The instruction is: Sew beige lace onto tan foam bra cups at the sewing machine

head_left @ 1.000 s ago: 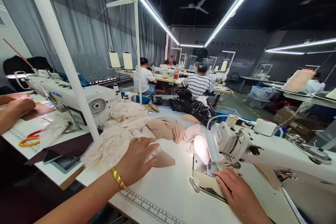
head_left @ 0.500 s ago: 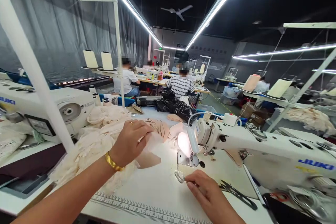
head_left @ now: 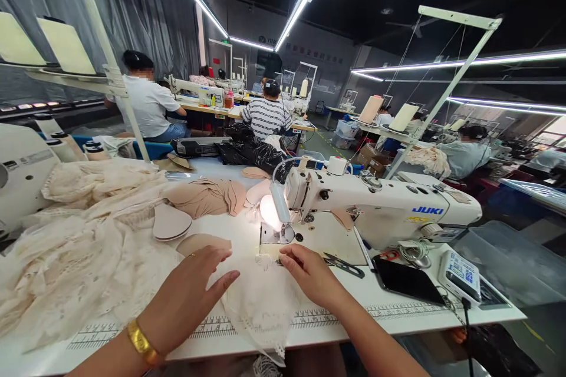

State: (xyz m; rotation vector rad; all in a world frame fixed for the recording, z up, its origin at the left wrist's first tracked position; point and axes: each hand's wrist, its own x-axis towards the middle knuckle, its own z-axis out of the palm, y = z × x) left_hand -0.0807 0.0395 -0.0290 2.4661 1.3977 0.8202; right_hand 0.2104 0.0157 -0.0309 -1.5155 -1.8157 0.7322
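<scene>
Flat and open, the left hand (head_left: 188, 297) presses a sheer cream lace piece (head_left: 260, 300) on the white worktable (head_left: 398, 312); the right hand (head_left: 312, 274), fingers loosely spread, pins its far edge just before the white sewing machine (head_left: 380, 206). Positioning seems underway; feeding needs aligned edges.

My left hand (head_left: 190, 291) lies flat, fingers spread; my right hand (head_left: 312, 274) rests palm down just right of it.

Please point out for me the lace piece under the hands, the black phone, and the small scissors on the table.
lace piece (head_left: 260, 300), head view, middle of the sheer fabric.
black phone (head_left: 404, 281), head view, centre of its screen.
small scissors (head_left: 342, 265), head view, on the blades.
</scene>
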